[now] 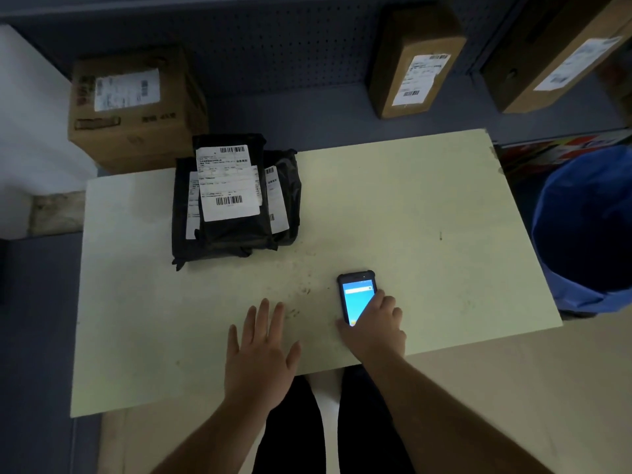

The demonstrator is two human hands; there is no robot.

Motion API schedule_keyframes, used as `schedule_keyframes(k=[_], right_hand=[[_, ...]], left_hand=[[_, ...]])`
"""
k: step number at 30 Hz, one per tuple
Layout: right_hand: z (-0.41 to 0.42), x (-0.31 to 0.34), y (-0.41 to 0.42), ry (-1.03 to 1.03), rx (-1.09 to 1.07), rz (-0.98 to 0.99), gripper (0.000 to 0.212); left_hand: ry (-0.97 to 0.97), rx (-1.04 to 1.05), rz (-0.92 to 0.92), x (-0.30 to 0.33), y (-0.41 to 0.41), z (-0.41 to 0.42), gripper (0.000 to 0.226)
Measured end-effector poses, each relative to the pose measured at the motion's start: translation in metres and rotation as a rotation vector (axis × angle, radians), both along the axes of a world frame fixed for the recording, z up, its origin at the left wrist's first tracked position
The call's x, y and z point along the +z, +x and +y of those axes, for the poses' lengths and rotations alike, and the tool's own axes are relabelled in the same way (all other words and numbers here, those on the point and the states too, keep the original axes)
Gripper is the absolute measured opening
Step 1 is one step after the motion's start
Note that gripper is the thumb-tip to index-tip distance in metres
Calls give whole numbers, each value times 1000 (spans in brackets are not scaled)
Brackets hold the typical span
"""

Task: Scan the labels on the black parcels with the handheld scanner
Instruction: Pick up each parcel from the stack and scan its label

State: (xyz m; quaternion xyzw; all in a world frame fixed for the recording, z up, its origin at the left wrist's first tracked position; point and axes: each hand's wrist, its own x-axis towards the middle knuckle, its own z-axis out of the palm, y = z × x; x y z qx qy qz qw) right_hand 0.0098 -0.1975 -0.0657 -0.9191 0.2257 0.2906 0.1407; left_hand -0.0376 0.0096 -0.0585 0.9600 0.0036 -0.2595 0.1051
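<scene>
Resting on the pale table, the handheld scanner is a dark, rugged slab shaped like a phone, its screen lit blue with a white bar near the top; it lies at about 5 o'clock from the table's centre, close to the near edge. My right hand lies over its lower half, fingers draped on the screen and thumb at its left side, touching but not clearly clasped around it. My left hand lies flat at 6 o'clock, fingers spread and loose, holding nothing. At 10 o'clock sits the pile of black parcels, glossy plastic mailers, overlapping; I count three, each with a white label. The top label carries one barcode at its upper edge and another near the bottom; the printed lines are too small to read. Beyond the table stand three cardboard boxes, each with a white label, unreadable. At 3 o'clock is one blue bin.
</scene>
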Motion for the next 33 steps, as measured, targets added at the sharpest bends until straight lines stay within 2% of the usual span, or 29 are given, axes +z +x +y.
schedule_keyframes(k=[13, 18, 23, 33], right_hand=[[-6, 12, 14, 41, -43, -13, 95], [-12, 31, 29, 134, -92, -52, 95], [-10, 57, 49, 178, -92, -98, 86], [10, 98, 81, 274, -83, -162, 70]], left_hand=[[54, 37, -8, 17, 14, 18, 78], [50, 47, -64, 33, 27, 19, 74], [22, 100, -200, 49, 51, 33, 70], [-155, 469, -373, 83, 123, 64, 66]])
